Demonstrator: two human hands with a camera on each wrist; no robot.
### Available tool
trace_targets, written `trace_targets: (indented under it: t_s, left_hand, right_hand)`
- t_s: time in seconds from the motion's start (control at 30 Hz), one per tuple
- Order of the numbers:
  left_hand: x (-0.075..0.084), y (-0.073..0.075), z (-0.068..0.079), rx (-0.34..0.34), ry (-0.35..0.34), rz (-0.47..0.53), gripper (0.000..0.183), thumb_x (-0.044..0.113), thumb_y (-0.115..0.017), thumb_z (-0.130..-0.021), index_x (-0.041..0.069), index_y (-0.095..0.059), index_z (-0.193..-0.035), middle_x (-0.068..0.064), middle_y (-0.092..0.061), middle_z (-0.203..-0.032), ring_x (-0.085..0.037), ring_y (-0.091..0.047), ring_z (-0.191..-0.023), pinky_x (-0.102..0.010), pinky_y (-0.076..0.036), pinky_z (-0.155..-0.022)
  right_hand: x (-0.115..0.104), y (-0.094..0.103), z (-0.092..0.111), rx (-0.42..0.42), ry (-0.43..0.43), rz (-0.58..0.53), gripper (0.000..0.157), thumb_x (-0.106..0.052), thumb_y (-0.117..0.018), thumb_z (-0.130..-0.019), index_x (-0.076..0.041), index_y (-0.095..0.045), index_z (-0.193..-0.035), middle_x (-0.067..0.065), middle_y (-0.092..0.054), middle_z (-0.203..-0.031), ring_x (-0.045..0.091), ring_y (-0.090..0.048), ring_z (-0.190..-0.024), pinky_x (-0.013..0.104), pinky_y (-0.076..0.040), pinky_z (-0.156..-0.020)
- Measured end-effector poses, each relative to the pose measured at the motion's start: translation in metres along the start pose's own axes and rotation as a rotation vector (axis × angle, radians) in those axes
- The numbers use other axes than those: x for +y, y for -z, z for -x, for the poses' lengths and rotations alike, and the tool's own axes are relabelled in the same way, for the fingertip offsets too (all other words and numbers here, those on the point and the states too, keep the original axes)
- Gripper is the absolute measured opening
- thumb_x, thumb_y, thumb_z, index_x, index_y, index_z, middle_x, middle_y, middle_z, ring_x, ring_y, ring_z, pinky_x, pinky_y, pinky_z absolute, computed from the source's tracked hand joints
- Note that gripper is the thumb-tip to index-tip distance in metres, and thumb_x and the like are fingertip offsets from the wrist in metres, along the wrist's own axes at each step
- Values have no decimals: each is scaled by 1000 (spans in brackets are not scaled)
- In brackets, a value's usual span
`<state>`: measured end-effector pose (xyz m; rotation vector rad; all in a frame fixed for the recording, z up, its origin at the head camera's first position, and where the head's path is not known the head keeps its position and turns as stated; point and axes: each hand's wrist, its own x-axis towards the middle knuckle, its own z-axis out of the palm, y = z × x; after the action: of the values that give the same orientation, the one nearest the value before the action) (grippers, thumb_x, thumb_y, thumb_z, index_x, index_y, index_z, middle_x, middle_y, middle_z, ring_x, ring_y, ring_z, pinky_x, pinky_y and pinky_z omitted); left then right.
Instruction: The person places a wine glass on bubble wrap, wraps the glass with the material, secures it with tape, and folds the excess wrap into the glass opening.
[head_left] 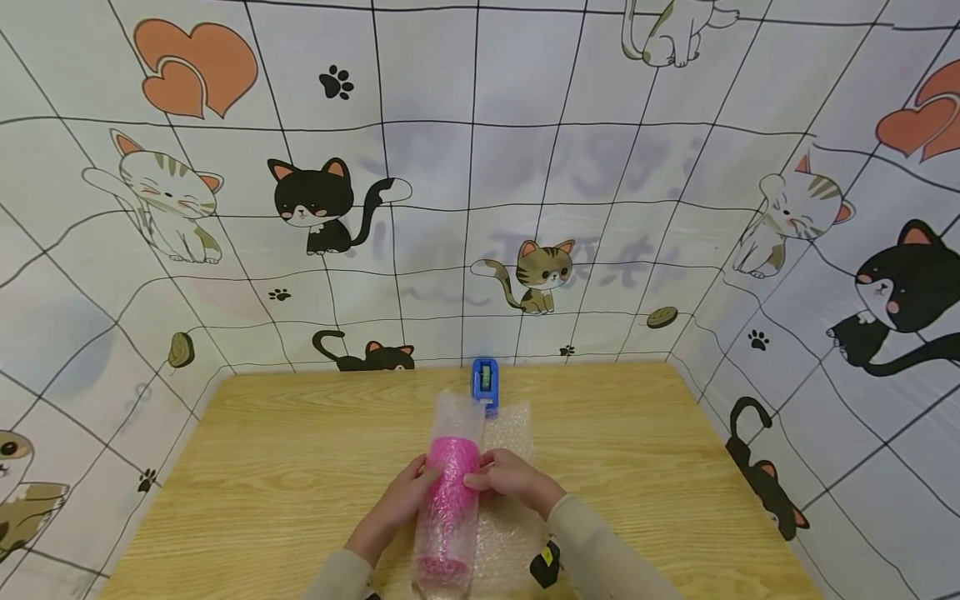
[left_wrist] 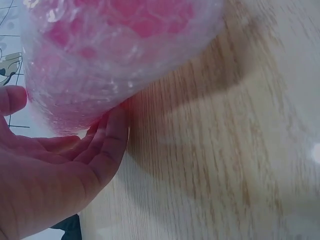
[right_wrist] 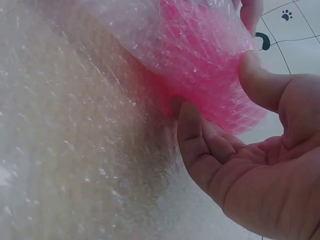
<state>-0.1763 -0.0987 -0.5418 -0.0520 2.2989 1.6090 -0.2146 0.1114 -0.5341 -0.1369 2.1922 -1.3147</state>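
Note:
A pink cylinder (head_left: 453,492) lies lengthwise on the table, rolled in clear bubble wrap (head_left: 459,408); what kind of object it is cannot be made out. My left hand (head_left: 408,493) holds its left side, fingers curled in under the roll and thumb against it, as the left wrist view shows. On the opposite side my right hand (head_left: 517,479) grips the roll, its thumb (right_wrist: 257,75) on the wrap and its fingers (right_wrist: 192,132) bent beneath. A flat, unrolled part of the bubble wrap (right_wrist: 75,150) spreads out to the right, under my right hand.
A blue tape dispenser (head_left: 485,385) stands at the table's back edge, just beyond the roll. The wooden table (head_left: 300,433) is bordered by white cloth walls (head_left: 435,167) printed with cats and grid lines.

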Motion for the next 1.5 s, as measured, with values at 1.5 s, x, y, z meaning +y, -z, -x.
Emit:
trace_targets:
  t_s: [1.5]
  left_hand:
    - [-4,-4,-2,21,-5,-47,86,56,-55,-92,-5,-29,-146,-32,-48,-139,-43,-54,-122,-55,-49,-97]
  right_hand:
    - [9,-3,-5,54,22,-58,58,-38,-78,-81,-2,-51,-118,11,-64,-108,20,-64,-92,43,-56,-85]
